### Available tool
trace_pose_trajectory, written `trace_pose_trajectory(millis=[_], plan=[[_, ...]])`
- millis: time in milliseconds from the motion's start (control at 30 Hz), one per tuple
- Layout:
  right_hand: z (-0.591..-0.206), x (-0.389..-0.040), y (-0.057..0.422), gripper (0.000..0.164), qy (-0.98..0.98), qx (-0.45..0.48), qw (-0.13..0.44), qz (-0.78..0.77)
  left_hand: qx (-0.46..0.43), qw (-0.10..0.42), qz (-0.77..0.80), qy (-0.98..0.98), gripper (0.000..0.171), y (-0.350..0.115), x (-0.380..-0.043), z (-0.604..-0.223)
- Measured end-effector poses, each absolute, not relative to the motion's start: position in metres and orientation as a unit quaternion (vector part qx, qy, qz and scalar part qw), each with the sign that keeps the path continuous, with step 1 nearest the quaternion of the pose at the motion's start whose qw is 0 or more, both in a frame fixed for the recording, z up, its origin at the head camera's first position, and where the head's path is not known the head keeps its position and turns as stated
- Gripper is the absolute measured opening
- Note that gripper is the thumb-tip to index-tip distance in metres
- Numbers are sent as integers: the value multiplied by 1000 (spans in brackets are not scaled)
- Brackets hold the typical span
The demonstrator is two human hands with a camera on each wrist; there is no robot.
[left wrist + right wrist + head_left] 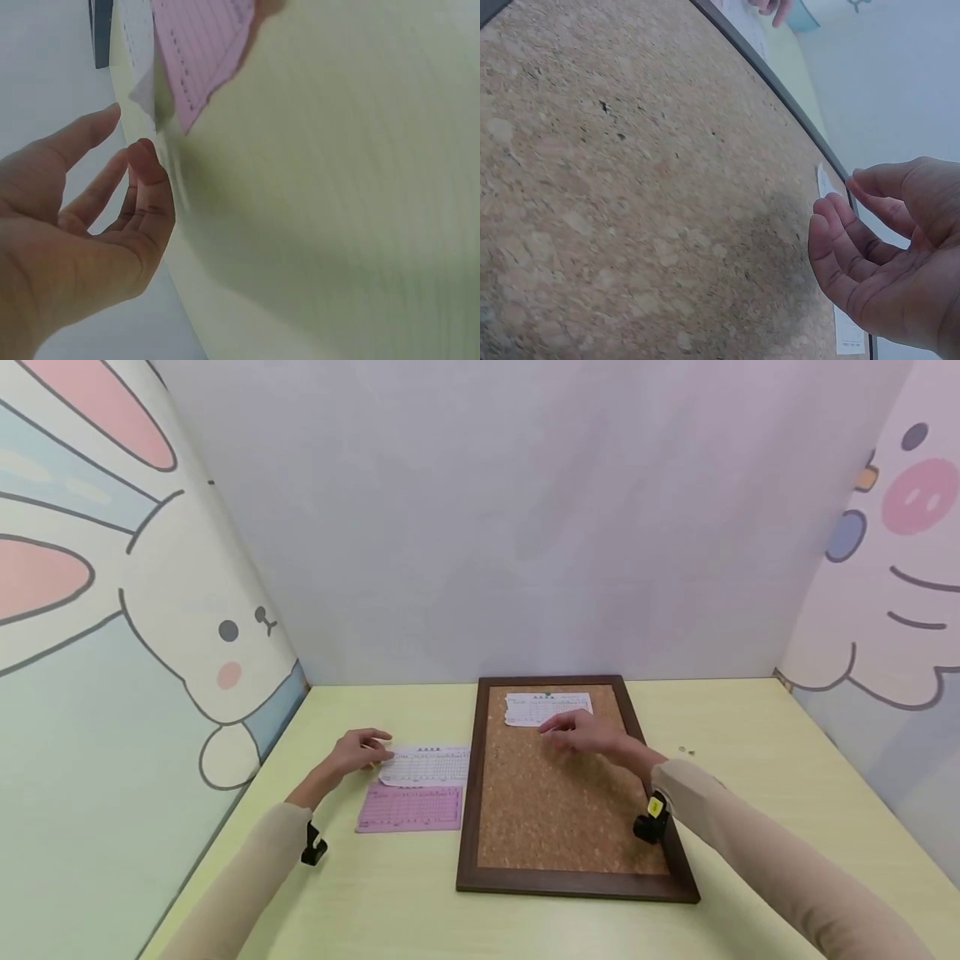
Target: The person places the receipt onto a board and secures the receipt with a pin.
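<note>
Left hand (pixel 358 750) and right hand (pixel 581 732), both loosely curved, visibly grasping nothing.
Left nears a white printed paper sheet (pixel 426 768) above a pink one (pixel 411 811); right, a white slip (pixel 534 710) atop a brown-framed cork board (pixel 555 827).

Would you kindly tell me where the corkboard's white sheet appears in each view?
Head: the white sheet sits right of centre, high on the corkboard.
Left wrist: not in it.
Right wrist: right side, partly behind the right hand.
Shared landmark: the left hand, visible in all three.
</note>
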State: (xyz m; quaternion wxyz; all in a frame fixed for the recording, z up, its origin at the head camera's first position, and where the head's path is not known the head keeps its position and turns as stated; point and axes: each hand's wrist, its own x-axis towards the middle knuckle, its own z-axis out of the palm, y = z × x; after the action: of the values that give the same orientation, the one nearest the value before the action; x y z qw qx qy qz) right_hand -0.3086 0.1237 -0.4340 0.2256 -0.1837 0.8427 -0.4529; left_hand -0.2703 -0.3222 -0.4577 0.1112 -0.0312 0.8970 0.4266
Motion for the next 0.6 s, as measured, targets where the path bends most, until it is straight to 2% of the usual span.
trace_pose_trajectory(millis=[267,600], plan=[[-435,-303,123,35,832,-172,246,-467,-52,123,439,889,50,-326,-268,-465],[-434,-297,129,37,831,-172,248,-468,-51,135,421,896,67,-319,-271,-466]])
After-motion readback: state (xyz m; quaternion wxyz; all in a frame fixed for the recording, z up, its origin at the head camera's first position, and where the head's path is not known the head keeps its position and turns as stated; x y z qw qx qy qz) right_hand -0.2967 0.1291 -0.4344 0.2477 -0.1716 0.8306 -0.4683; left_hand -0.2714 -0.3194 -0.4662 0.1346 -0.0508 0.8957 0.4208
